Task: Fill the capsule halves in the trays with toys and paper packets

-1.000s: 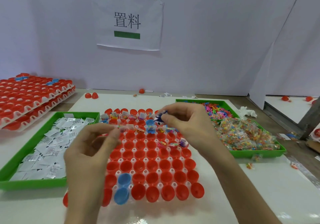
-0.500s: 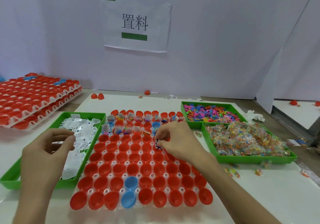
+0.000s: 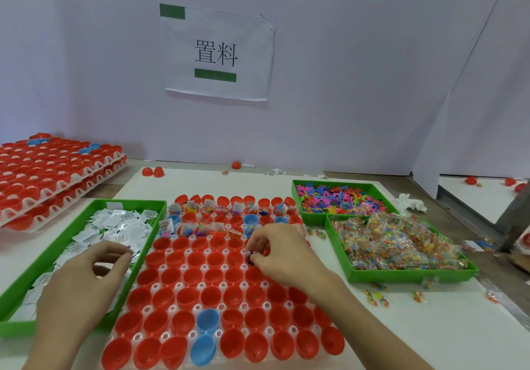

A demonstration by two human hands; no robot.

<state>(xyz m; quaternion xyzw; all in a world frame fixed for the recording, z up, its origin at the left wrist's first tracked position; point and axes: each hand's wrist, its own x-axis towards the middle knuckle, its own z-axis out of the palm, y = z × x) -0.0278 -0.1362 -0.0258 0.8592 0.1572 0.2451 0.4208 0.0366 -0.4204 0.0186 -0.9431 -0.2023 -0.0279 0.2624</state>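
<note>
Dark toy between curled right fingers

Your right hand is low over the capsule tray, its fingers pinching a small dark toy right above the red capsule halves. At 9 o'clock, your left hand hovers over the green tray of paper packets, fingers curled; a pinched packet, can't tell. Two blue halves sit at 6 o'clock. Bagged toys are piled at 3 o'clock, loose toys at 1. The far rows already hold fillings.
</note>
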